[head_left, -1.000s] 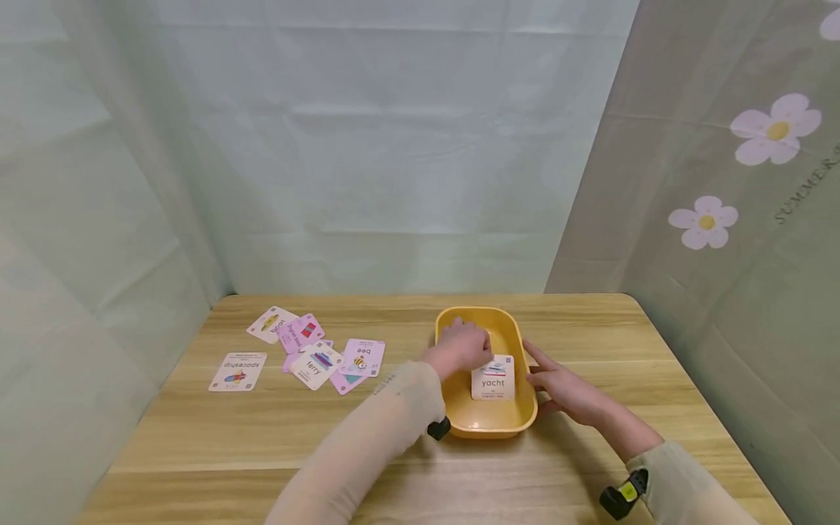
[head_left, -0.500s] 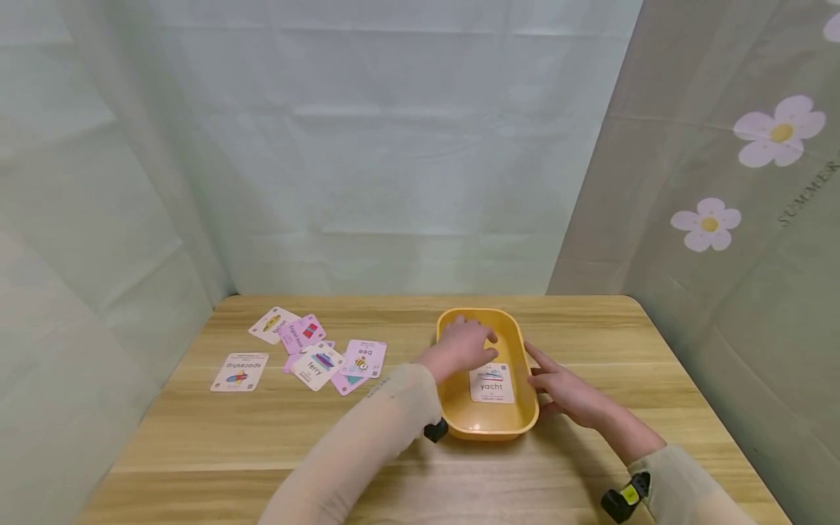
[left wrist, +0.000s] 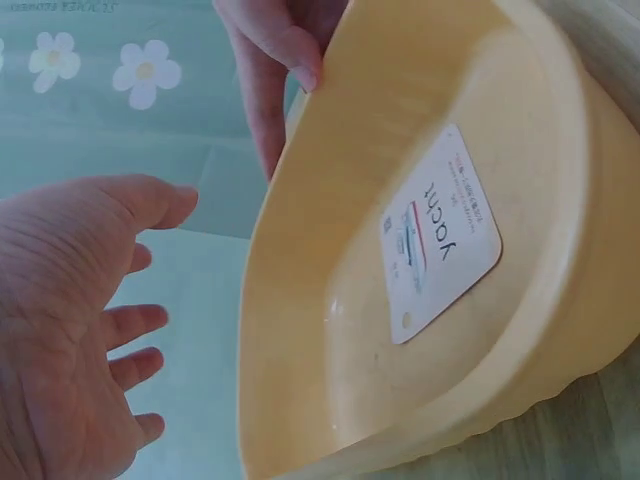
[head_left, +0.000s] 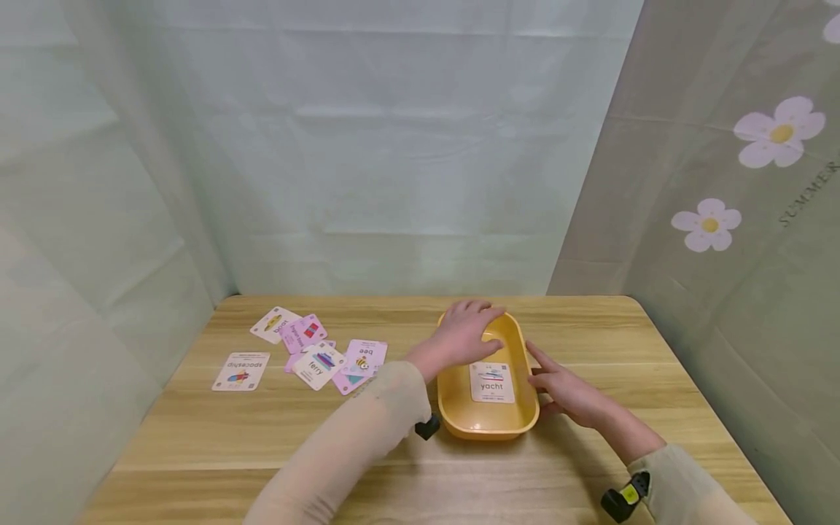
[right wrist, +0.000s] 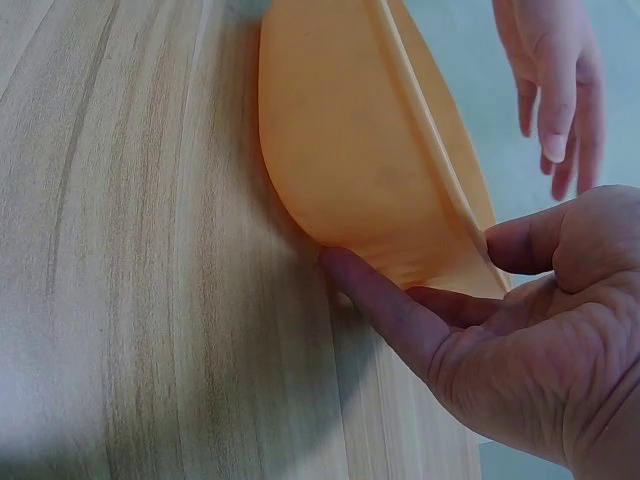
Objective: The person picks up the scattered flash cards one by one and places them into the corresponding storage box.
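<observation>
A yellow plastic basin (head_left: pixel 487 419) stands on the table with a card reading "yacht" (head_left: pixel 492 384) lying face up on its floor. My left hand (head_left: pixel 462 332) hovers over the basin's far left part, fingers spread and holding nothing; in the left wrist view that hand (left wrist: pixel 70 310) is apart from the wall. At the basin's right side, my right hand (head_left: pixel 567 390) holds the wall, its thumb at the rim and its fingers against the outside. The right wrist view shows this hand (right wrist: pixel 545 330) close to the basin's outer wall (right wrist: pixel 350 150).
Left on the wooden table (head_left: pixel 275 437) lie several picture cards. The ferry card (head_left: pixel 318 366), bee card (head_left: pixel 364 357), boat card (head_left: pixel 272 324) and English book card (head_left: pixel 303 333) form a loose cluster; the spaceship card (head_left: pixel 240 370) lies apart. Cloth curtains (head_left: pixel 394 182) enclose the table.
My left hand has let go of the yacht card, which now lies flat in the basin. The hand has lifted and its fingers have spread. My right hand has stayed at the basin's side.
</observation>
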Action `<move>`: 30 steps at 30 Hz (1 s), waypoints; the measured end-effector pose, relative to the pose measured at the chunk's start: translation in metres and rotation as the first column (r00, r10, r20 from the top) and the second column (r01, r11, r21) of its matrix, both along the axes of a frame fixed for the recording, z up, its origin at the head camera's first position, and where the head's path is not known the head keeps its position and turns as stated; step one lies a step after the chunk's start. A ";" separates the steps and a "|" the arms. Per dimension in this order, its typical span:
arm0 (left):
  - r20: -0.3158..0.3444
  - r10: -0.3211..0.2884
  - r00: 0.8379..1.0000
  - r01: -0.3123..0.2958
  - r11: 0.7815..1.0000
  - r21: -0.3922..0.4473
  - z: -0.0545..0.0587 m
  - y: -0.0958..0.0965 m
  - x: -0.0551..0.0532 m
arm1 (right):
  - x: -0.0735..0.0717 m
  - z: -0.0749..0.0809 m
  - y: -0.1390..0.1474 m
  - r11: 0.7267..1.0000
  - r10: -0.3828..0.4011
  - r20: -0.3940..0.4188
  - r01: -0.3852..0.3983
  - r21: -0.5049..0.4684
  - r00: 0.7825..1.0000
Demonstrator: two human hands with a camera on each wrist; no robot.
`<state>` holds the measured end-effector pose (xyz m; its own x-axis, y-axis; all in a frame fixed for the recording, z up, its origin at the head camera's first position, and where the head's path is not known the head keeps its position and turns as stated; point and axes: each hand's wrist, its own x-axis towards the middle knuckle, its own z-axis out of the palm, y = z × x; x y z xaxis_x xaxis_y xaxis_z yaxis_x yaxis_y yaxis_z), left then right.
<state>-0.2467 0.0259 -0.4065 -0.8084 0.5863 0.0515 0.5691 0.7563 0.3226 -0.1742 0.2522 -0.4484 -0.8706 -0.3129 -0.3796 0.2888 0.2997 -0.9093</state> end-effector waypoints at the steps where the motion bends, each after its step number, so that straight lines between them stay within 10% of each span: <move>1: -0.003 -0.002 1.000 0.002 1.000 0.004 0.001 -0.001 0.000 | 0.000 0.000 0.000 1.000 0.000 0.001 0.000 0.002 1.000; 18: -0.072 -0.047 0.996 0.052 0.995 0.079 0.025 -0.029 0.014 | -0.001 0.000 0.000 1.000 -0.026 0.002 0.026 0.009 1.000; 30: -0.078 -0.014 0.997 0.027 0.986 0.167 0.046 -0.090 0.010 | 0.000 0.000 -0.002 0.999 -0.033 -0.006 0.033 0.018 0.999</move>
